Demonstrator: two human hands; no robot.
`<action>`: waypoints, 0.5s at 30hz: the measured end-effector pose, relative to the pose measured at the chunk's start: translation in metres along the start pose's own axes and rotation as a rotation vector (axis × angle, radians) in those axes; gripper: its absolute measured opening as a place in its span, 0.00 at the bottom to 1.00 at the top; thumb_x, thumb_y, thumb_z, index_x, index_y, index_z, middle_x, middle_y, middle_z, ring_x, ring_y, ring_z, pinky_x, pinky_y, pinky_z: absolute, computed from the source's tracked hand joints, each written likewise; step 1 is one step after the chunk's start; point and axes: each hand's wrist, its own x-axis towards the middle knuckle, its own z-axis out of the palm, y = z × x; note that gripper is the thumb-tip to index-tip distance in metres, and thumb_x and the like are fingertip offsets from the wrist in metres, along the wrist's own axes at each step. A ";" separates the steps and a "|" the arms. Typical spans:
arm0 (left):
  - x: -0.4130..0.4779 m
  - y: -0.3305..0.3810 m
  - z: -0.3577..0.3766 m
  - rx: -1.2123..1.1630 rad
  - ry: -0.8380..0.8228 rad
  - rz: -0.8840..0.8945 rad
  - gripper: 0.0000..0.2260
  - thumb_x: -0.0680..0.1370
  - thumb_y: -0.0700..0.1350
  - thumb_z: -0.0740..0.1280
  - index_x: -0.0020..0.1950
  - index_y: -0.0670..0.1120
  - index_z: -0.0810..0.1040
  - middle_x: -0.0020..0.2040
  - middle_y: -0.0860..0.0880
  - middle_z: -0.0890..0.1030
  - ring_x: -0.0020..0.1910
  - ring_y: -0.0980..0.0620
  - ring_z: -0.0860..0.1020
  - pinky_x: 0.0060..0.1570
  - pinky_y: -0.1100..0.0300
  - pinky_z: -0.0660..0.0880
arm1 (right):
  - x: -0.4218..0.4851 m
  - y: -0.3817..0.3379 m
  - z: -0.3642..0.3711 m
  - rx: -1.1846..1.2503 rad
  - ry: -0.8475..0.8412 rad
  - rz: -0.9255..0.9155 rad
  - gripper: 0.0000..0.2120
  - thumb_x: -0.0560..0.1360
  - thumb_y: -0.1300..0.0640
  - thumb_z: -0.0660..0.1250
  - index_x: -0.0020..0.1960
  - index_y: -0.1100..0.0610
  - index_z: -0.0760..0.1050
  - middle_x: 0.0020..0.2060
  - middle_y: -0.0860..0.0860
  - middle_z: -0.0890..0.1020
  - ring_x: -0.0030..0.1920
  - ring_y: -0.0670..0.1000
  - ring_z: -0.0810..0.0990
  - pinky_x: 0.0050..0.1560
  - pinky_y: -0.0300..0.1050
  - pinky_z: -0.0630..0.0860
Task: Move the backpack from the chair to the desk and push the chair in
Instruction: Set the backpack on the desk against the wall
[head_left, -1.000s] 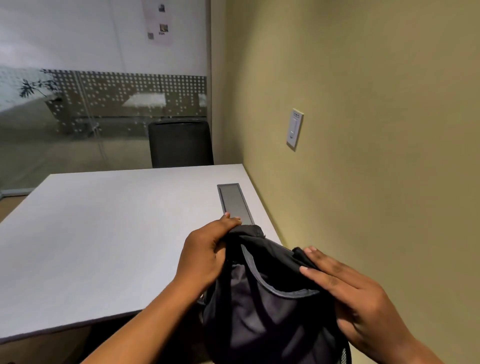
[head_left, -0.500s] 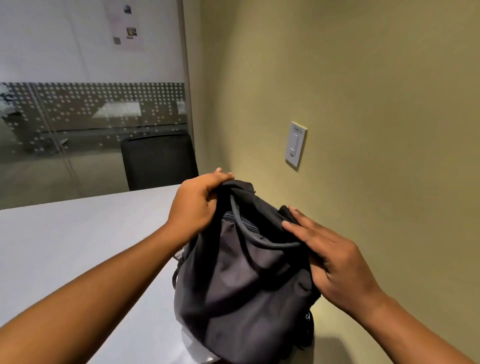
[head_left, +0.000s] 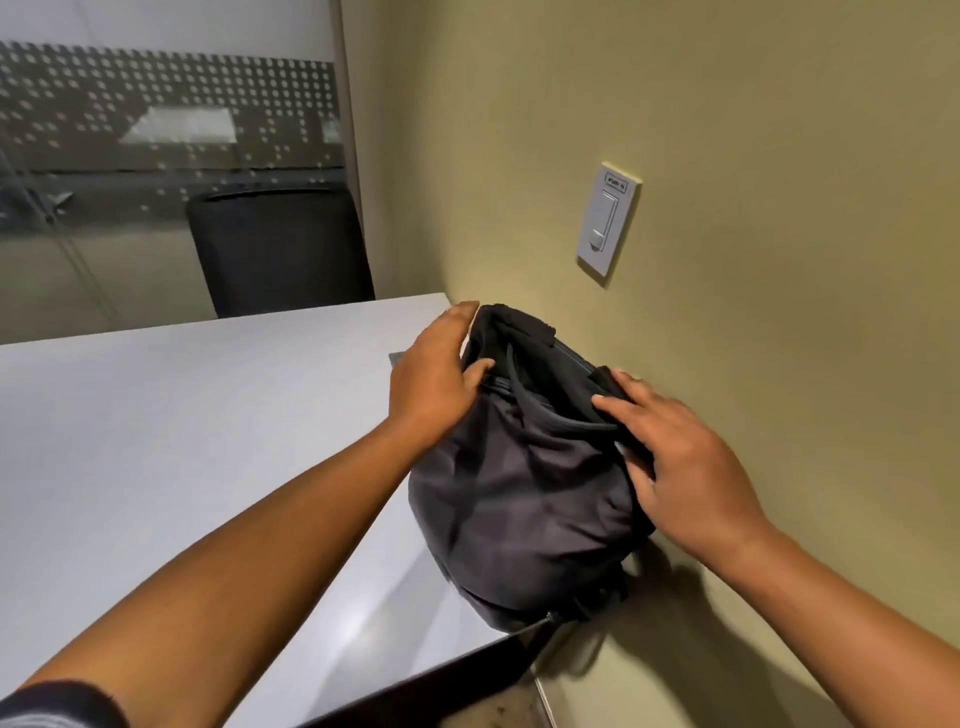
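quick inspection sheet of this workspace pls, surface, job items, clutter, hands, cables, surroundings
surface: pale grey desk, bare apart from the bag; a grey cover plate peeks out behind the left hand.
job's things: dark backpack stands on the desk's right near corner against the wall. The chair to push in is out of view.
clutter: nothing seen.
hands: left hand on the bag's top left, right hand on its top right; firm grip or just steadying, cannot tell.
cables: nothing seen.
surroundings: olive wall with a light switch; a dark chair at the far side; dotted glass partition behind.
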 end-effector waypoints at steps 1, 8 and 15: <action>-0.012 -0.001 0.005 -0.020 0.003 -0.022 0.29 0.75 0.53 0.70 0.73 0.56 0.63 0.71 0.53 0.71 0.66 0.51 0.70 0.59 0.55 0.70 | 0.001 -0.001 0.000 -0.057 -0.016 0.024 0.29 0.72 0.62 0.69 0.71 0.50 0.67 0.73 0.49 0.65 0.74 0.51 0.62 0.72 0.50 0.63; -0.141 -0.026 0.053 -0.138 -0.125 -0.324 0.33 0.74 0.58 0.70 0.74 0.51 0.61 0.72 0.51 0.69 0.69 0.50 0.69 0.63 0.54 0.70 | -0.027 -0.019 0.029 -0.234 -0.081 -0.462 0.16 0.76 0.56 0.63 0.63 0.54 0.74 0.71 0.53 0.70 0.75 0.55 0.61 0.72 0.57 0.61; -0.224 -0.008 0.104 -0.124 -0.260 -0.484 0.33 0.80 0.59 0.59 0.78 0.46 0.51 0.79 0.49 0.54 0.76 0.52 0.54 0.71 0.58 0.56 | -0.045 0.005 0.067 -0.559 -0.416 -0.339 0.22 0.76 0.45 0.58 0.66 0.55 0.72 0.69 0.55 0.73 0.70 0.57 0.68 0.72 0.55 0.60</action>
